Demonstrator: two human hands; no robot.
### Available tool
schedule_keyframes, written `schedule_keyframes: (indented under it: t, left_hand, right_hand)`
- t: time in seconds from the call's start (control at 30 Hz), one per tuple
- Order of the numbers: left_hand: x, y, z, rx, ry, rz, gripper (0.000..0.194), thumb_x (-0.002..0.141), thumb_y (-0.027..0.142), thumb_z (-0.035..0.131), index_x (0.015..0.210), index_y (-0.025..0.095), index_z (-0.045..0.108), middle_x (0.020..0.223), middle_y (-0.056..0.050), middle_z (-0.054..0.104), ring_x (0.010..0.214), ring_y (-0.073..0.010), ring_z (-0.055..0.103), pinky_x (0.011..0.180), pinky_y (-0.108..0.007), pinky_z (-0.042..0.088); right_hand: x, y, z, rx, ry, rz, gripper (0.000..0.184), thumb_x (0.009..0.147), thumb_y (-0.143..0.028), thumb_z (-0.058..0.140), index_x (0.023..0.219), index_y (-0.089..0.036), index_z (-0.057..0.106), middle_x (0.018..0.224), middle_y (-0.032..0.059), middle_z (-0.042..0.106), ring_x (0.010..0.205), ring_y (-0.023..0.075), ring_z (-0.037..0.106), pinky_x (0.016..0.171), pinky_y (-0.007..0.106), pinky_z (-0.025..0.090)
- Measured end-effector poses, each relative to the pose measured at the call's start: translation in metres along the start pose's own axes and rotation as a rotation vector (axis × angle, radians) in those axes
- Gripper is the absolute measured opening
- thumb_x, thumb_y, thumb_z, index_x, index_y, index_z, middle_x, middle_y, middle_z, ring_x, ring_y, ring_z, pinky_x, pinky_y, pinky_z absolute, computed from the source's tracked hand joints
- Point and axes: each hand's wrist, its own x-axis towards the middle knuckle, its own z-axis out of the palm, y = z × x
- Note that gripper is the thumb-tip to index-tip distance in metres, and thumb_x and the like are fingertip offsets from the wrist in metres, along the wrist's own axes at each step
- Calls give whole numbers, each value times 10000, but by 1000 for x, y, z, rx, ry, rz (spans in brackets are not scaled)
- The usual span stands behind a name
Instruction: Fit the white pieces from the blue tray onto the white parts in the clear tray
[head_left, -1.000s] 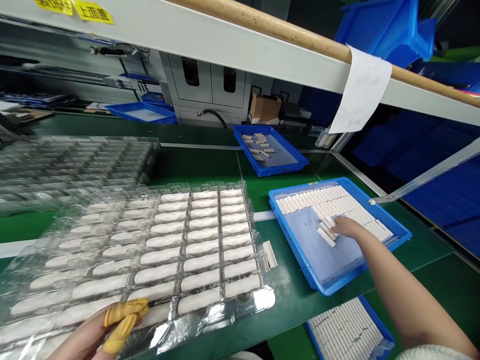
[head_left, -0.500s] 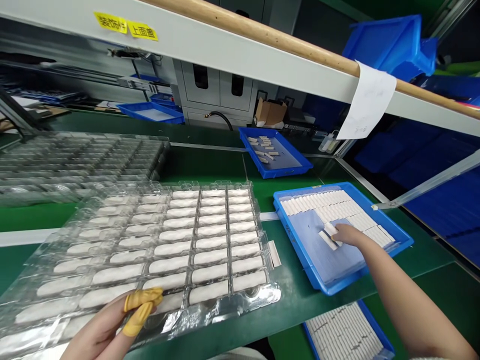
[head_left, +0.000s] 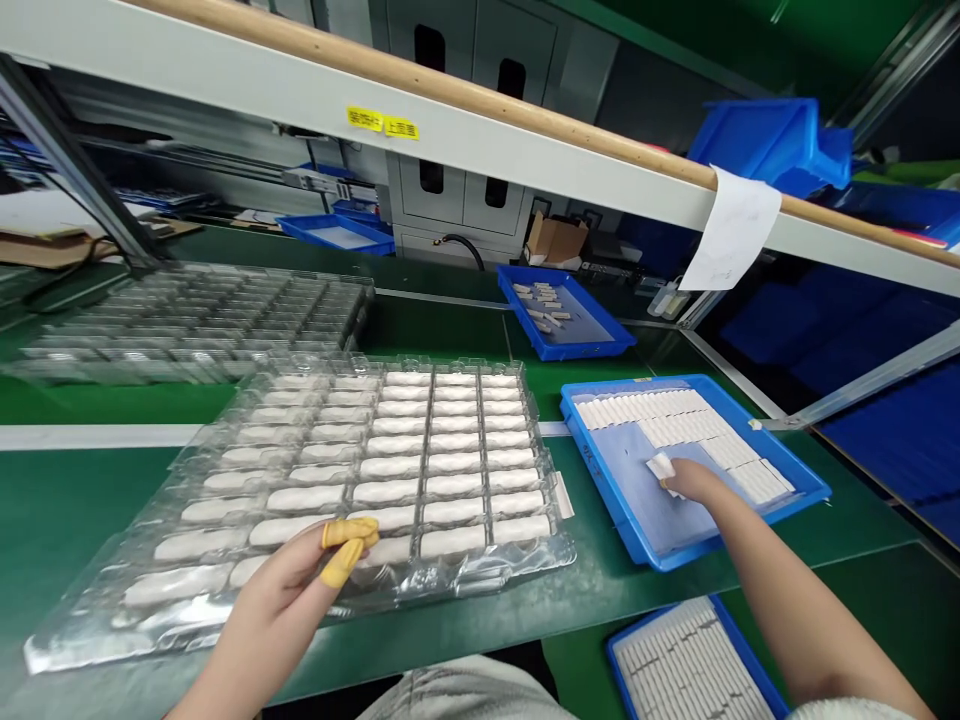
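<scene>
Our right grip (head_left: pixel 690 480) grasped a white piece (head_left: pixel 660 465) inside the blue tray (head_left: pixel 613 500); the fingers hid part of it, so we could not tell whether there was more than one. Around it, just beyond the grip and to its right, packed rows (head_left: pixel 679 430) covered what we judged to be roughly half of the tray, while to the grip's left and on its near side the rows stopped and the liner (head_left: pixel 652 530) showed. The held piece's visible end pointed left and slightly away from the grip; its long axis seemed to slant that way too, though we could not be sure, nor tell one end from the other. The packed pieces lay side by side, their long axes running away from us with a lean to the left. Well to the left, our left grip (head_left: pixel 315 565) was at the near edge of the clear tray (head_left: pixel 97 640), its fingertips drawn together, and we could not tell whether they grasped anything. White strips (head_left: pixel 452 512) lay crosswise in the pockets we could see there. Between the grips, a loose piece (head_left: pixel 564 495) lay on the tabletop (head_left: pixel 585 560) beside the clear tray.
</scene>
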Motion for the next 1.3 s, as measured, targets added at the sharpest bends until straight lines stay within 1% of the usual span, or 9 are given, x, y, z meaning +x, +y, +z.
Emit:
schedule_keyframes:
  t: [0.13,0.27,0.33,0.43,0.57,0.73,0.97,1.13,1.3]
  left_hand:
    - [-17,9,-5,-163,-79,18,287,873,475,602,923,228,739,957,-60,753,923,-239,699,830,-325,585]
    - [-37,33,5,-214,-353,80,305,880,373,634,1165,278,687,1184,-75,698,1116,-256,648,986,-395,533]
    - [-44,44,16,-299,-462,80,549,843,360,694,1368,299,546,1386,-99,581,1255,-278,566,1071,-451,472]
    - [-48,50,32,-490,-551,69,940,716,345,827,1514,272,336,1521,-144,429,1376,-320,445,1145,-496,375]
    - [-53,40,37,-646,-511,-48,930,634,372,889,1441,208,457,1380,-163,552,1276,-328,532,1090,-467,423]
    - [-62,30,27,-799,-419,-167,668,647,441,871,1226,185,658,1309,-140,617,1189,-312,598,1013,-424,484]
    - [-65,24,23,-782,-386,-148,597,676,395,860,1199,168,683,1282,-139,660,1188,-312,611,1049,-424,468]
    - [-66,17,26,-867,-465,-152,595,726,377,832,1254,168,652,1295,-139,662,1226,-313,598,1096,-446,431]
    - [-65,16,21,-874,-558,-126,592,778,410,785,1296,166,631,1377,-159,606,1315,-332,529,1148,-469,364]
  right_hand:
    - [-35,-38,-32,118,17,-52,197,894,-341,595,938,-154,635,957,138,701,876,269,661,744,351,514]
    - [-110,-120,-46,402,-30,-396,284,877,-505,580,871,-221,590,913,56,684,872,248,642,742,329,520]
    - [-156,-170,-40,603,-145,-677,283,857,-505,620,846,-224,581,889,38,658,827,234,619,729,340,517]
    - [-214,-235,-20,717,-321,-906,182,859,-366,650,986,-240,617,992,41,655,889,230,612,781,339,509]
    - [-248,-285,16,776,-417,-963,140,789,-220,640,922,-248,606,947,26,655,833,225,601,716,332,503]
    - [-256,-309,49,926,-423,-928,242,713,-191,632,937,-282,644,1002,21,690,908,272,633,800,419,526]
    - [-257,-306,75,1082,-513,-788,300,735,-427,734,989,-291,646,986,54,709,917,297,649,862,485,537]
    - [-257,-296,70,1013,-490,-805,335,794,-580,675,912,-268,645,920,61,702,831,273,629,839,471,541]
    - [-259,-295,58,938,-556,-814,348,863,-521,623,999,-202,654,1016,88,699,937,270,647,846,407,537]
